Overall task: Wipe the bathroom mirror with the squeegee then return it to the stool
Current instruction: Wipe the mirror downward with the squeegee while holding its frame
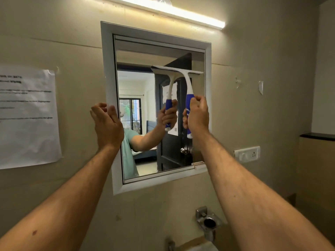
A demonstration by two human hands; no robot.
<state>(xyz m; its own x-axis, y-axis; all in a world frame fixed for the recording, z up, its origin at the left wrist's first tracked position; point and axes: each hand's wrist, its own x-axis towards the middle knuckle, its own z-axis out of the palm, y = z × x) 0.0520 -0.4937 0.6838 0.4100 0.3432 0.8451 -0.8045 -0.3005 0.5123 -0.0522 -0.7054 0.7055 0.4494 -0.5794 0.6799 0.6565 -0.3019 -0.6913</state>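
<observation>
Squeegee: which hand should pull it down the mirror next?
The right hand. It already grips the squeegee handle, blade against the upper mirror. The left hand holds nothing, at the mirror's left frame edge.

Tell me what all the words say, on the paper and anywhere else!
Paper on the wall: several lines of print, too blurred to read.
Sheets on the door reflected in the mirror: print too small to read.
Squeegee: no label visible.
Switch plate: no readable marks.

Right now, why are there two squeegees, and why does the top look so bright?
Head view: the mirror reflects the squeegee in the right hand; the tube light above glares white, and the wide lens bends the wall's edges.
</observation>
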